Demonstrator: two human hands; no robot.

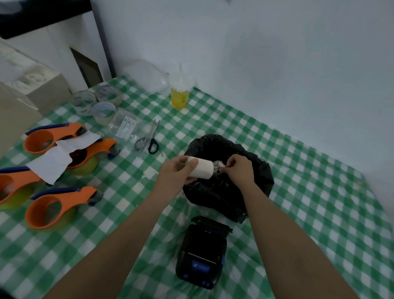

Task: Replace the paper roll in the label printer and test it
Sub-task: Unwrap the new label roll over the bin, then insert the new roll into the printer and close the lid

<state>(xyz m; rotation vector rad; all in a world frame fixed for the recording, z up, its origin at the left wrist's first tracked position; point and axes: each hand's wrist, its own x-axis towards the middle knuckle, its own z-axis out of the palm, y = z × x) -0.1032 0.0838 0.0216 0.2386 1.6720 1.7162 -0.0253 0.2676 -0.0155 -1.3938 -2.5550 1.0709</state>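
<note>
A white paper roll (203, 169) lies sideways in the air over a black bin bag (225, 191). My left hand (179, 170) grips the roll's left end. My right hand (239, 170) pinches a crumpled bit of clear wrapping (219, 166) at the roll's right end. The black label printer (201, 251) sits on the green checked tablecloth (302, 199) just in front of the bag, between my forearms; its lid looks open at the back.
Several orange tape dispensers (53, 208) and a strip of white paper (60, 154) lie at the left. Scissors (150, 138), tape rolls (103, 110), a small clear packet (124, 126) and a yellow drink cup (180, 93) stand further back. Cardboard boxes (24, 92) fill the far left.
</note>
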